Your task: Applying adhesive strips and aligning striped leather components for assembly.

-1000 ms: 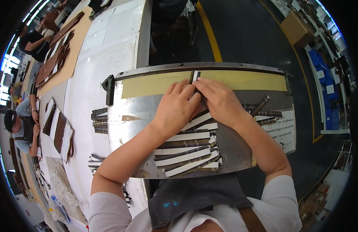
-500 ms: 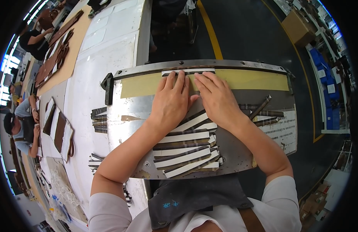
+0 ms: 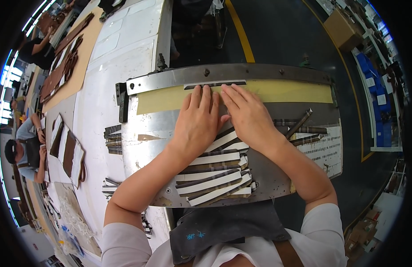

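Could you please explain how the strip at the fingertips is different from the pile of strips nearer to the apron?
The strip is single, while the pile of strips holds many pieces. The strip lies lengthwise along the metal bar; the pile's pieces overlap at uneven angles. The strip is at the fingertips of the left hand and right hand; the pile lies below them. Both show white and dark parts.

White short sleeves (image 3: 126,242) here, and a dark grey apron (image 3: 232,224), blue scrawl (image 3: 195,235) on it! Brown strap (image 3: 290,253), round stud (image 3: 184,256), hands (image 3: 197,122) bare.
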The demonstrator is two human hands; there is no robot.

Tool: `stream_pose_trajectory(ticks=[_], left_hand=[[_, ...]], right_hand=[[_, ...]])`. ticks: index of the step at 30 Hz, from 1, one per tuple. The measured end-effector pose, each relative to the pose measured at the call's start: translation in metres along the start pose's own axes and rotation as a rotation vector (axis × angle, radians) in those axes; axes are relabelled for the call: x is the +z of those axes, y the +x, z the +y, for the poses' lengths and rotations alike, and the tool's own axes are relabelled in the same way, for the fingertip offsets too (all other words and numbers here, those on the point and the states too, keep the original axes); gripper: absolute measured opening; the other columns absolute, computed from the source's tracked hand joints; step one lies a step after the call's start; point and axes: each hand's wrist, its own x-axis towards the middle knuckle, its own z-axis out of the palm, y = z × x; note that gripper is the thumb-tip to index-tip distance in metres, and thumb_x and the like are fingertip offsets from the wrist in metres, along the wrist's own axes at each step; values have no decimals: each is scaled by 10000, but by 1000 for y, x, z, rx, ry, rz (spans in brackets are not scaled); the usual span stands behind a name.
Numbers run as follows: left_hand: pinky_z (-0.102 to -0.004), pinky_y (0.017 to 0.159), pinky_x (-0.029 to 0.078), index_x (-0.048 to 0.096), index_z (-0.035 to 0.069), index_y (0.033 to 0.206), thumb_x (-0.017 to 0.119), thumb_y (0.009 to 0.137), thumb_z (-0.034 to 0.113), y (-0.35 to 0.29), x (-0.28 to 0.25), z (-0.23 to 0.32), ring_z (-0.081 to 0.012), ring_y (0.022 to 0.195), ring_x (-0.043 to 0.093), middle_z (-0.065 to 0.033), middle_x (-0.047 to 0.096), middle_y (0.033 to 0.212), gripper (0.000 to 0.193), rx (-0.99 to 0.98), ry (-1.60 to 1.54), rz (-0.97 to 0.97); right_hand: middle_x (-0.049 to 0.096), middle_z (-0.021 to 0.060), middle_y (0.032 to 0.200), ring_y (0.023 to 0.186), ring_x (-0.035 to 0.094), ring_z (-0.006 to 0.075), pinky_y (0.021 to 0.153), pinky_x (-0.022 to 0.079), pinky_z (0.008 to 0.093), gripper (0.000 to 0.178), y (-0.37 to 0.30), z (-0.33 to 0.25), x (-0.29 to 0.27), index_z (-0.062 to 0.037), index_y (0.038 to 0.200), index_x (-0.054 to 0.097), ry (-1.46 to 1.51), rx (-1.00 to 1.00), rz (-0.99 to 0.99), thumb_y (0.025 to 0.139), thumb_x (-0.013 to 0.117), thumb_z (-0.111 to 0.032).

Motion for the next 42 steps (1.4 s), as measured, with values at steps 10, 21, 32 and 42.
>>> stream_pose_trajectory(ticks=[10,21,32,42], left_hand=[[-449,1012,416,563,-67,1222,647,882,309,-5,5,0,-372,1181,536,-250,565,1261,513,54,76,55],[-422,792,499,653,27,1021,748,785,152,-4,-64,-9,-346,862,623,-141,611,952,283,-13,-453,-284],[-406,804,497,631,17,998,773,729,70,-46,-64,5,-315,910,604,-121,606,920,308,-21,-451,-426],[-274,649,495,639,-7,880,727,842,17,-72,-76,-43,-127,716,627,-43,671,815,100,-430,-1393,-305]], right_hand=[[552,180,1326,1264,496,319,1076,388,415,494,-2,-1,2,66,1272,547,134,39,-4,794,593,-51],[579,174,1285,1210,537,328,1028,434,411,411,-28,8,-77,54,1228,572,112,116,-311,820,578,8],[588,152,1101,1015,568,322,900,484,389,293,-62,-28,-69,54,1065,621,406,66,-85,772,627,37],[561,148,1178,1063,535,331,926,466,401,491,-64,-62,-37,9,1239,564,498,111,-45,783,729,-68]])
